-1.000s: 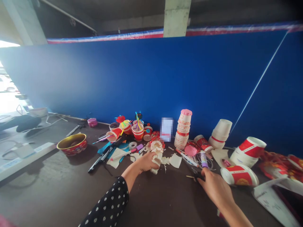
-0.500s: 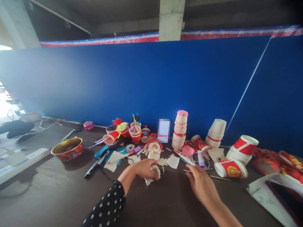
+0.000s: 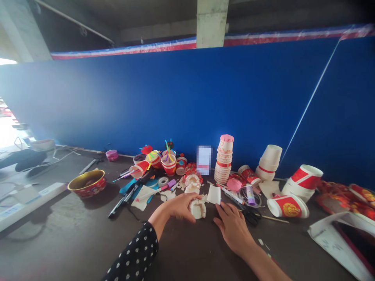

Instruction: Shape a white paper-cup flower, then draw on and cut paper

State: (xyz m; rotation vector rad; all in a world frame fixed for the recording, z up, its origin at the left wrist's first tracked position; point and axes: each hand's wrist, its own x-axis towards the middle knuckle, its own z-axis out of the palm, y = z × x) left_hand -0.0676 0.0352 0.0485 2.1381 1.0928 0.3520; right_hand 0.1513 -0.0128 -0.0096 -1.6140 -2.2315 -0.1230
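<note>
My left hand (image 3: 182, 207) curves its thumb and fingers around a white cut paper piece with a ragged edge (image 3: 198, 208), perhaps part of a paper cup. Behind it, a similar pale cut piece (image 3: 192, 183) lies on the table. My right hand (image 3: 233, 224) is palm down with its fingers somewhat apart. Its fingertips are at the lower edge of a white paper scrap (image 3: 214, 194); whether they touch it I cannot tell. Black-handled scissors (image 3: 252, 215) lie just right of that hand, near a thin wooden stick (image 3: 275, 219).
A tall stack of paper cups (image 3: 223, 160) stands behind the hands. More red and white cups (image 3: 288, 207) are at right, beside a white box (image 3: 336, 238). Decorated cups (image 3: 169, 166), pens (image 3: 124, 201) and a red-gold bowl (image 3: 88, 185) are at left. A blue partition (image 3: 187, 101) rises behind.
My right hand has moved left to the white scrap, uncovering the scissors. My left hand has shifted slightly, and more of the white cut piece shows. The scrap appears turned more upright.
</note>
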